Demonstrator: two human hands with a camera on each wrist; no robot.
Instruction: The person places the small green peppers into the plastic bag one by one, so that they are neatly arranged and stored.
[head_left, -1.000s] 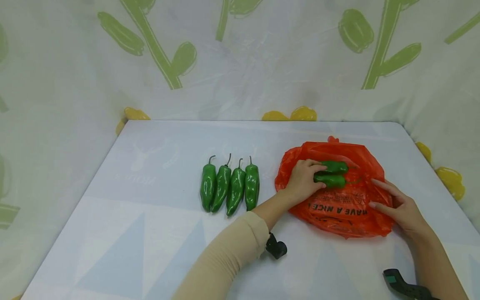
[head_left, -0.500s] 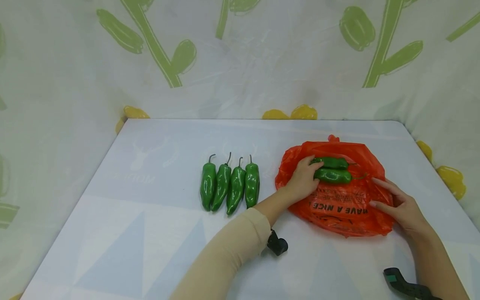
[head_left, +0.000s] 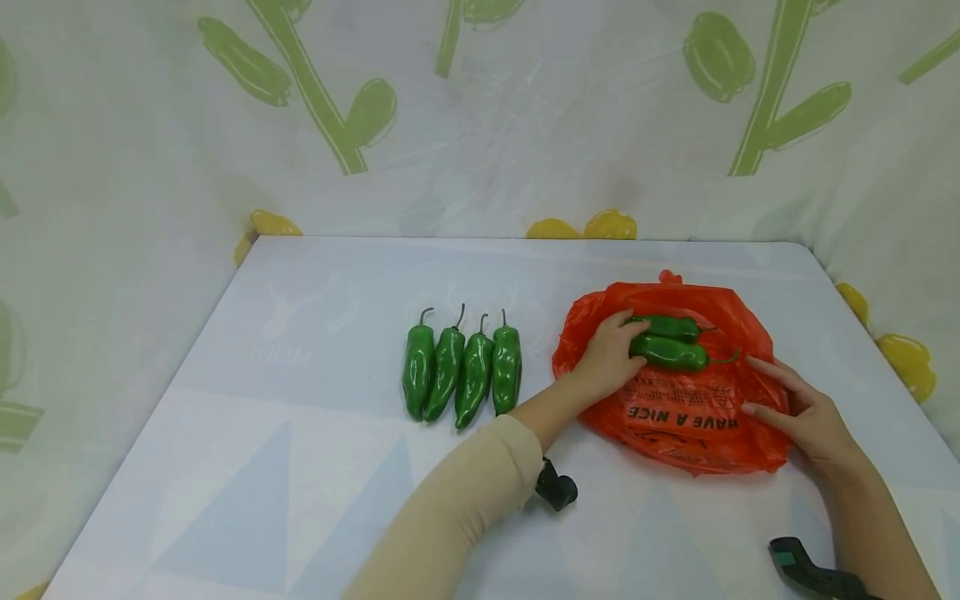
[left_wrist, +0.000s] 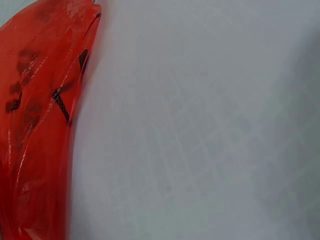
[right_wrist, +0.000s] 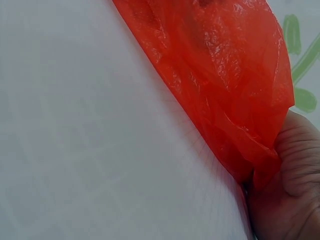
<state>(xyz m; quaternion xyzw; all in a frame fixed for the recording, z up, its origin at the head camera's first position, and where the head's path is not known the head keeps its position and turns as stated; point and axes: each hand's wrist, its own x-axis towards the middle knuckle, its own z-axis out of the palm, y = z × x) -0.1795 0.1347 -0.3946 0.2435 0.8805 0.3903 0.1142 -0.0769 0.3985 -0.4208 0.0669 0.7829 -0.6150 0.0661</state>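
Observation:
Two green peppers (head_left: 672, 352) lie side by side on a red plastic bag (head_left: 678, 454), their stems pointing right. My left hand (head_left: 611, 354) reaches over the bag's left part. Its fingers and thumb hold the peppers' left ends, hiding the tips. At the bag's right edge, my right hand (head_left: 806, 417) grips the film, with index finger and thumb spread on top and the other fingers hidden. The right wrist view has the film (right_wrist: 215, 75) gathered against that hand. In the left wrist view only the bag's edge (left_wrist: 40, 125) and tabletop show; the hand is out of sight.
Several more green peppers (head_left: 474, 379) lie in a row left of the bag, stems pointing away. A black curved piece (head_left: 557, 487) sits beside my left forearm, another (head_left: 813, 571) beside my right. A patterned cloth (head_left: 525, 125) hangs behind the white table (head_left: 322, 467).
Over the last second my left hand has drawn back slightly left, and more of the two peppers now shows. The peppers have shifted slightly away. My right hand has stayed in place.

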